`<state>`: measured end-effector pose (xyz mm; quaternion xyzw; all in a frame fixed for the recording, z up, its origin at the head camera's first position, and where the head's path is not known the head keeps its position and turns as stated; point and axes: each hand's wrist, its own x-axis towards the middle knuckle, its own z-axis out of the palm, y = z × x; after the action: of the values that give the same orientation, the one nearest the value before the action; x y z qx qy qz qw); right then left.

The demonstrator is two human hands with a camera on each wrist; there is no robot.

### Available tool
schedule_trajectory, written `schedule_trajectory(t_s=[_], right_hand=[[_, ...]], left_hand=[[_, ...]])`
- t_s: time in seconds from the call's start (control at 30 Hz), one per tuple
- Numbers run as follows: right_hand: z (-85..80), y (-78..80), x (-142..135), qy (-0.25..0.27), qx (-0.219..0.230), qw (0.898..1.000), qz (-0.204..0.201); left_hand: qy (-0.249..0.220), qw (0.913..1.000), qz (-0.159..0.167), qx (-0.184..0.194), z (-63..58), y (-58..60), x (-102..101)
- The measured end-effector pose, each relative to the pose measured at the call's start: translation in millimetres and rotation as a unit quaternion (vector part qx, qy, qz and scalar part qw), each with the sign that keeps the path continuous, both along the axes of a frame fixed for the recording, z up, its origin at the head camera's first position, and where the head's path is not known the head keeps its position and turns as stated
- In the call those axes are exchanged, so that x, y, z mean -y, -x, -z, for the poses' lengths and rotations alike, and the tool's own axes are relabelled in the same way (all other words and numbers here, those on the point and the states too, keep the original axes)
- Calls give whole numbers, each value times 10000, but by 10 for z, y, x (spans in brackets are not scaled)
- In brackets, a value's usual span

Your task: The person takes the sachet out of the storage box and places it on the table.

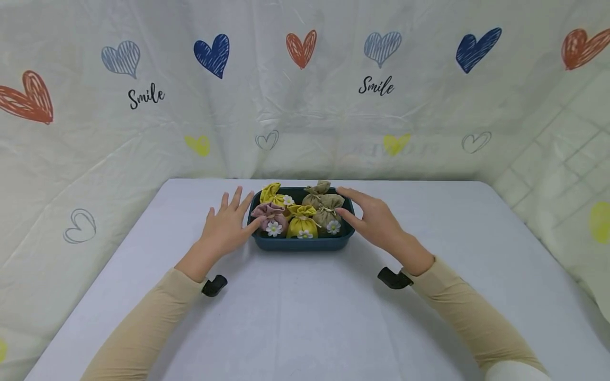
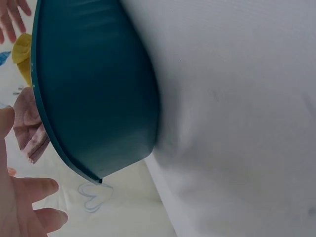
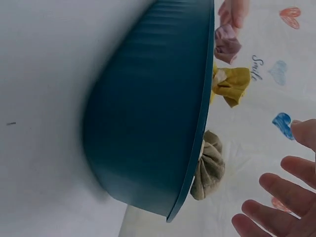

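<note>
A dark teal plastic tub (image 1: pixel 300 244) holds several small drawstring pouches, some with white daisy trims. A pink pouch (image 1: pixel 278 211) is at its left, beside a front yellow pouch (image 1: pixel 296 226); another yellow pouch (image 1: pixel 269 194) is behind. At the right are a front khaki pouch (image 1: pixel 329 216) and a rear khaki pouch (image 1: pixel 311 201). My left hand (image 1: pixel 226 225) is spread by the tub's left end, thumb near the pink pouch. Over the right rim, my right hand (image 1: pixel 376 219) has relaxed fingers, its thumb beside the front khaki pouch. The right wrist view shows its fingers (image 3: pixel 284 190) apart, gripping nothing.
The tub stands near the back edge of a table with a white cover (image 1: pixel 295 312). Behind hangs a pale curtain (image 1: pixel 333 106) printed with hearts and "Smile". A black wrist camera is on the left wrist (image 1: pixel 214 286), and another on the right wrist (image 1: pixel 394 278).
</note>
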<state>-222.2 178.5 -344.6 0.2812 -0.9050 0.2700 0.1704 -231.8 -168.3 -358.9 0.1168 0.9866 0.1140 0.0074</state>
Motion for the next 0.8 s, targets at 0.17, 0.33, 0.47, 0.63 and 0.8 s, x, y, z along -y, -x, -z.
schedule_trajectory(t_s=[0.17, 0.33, 0.47, 0.63, 0.8], right_hand=[[5, 10, 89, 235, 331, 9991, -92], [17, 15, 160, 513, 504, 9971, -259], [35, 19, 212, 777, 764, 9930, -453], [91, 45, 277, 1101, 1170, 9854, -569], [131, 78, 335, 1251, 1406, 9807, -523]], left_hand=[[16, 10000, 84, 19, 18, -5, -10], [-12, 9999, 106, 47, 31, -7, -27], [6, 9999, 144, 28, 40, -3, -34], [26, 9999, 143, 92, 69, -1, -40], [49, 9999, 122, 96, 88, -4, -38]])
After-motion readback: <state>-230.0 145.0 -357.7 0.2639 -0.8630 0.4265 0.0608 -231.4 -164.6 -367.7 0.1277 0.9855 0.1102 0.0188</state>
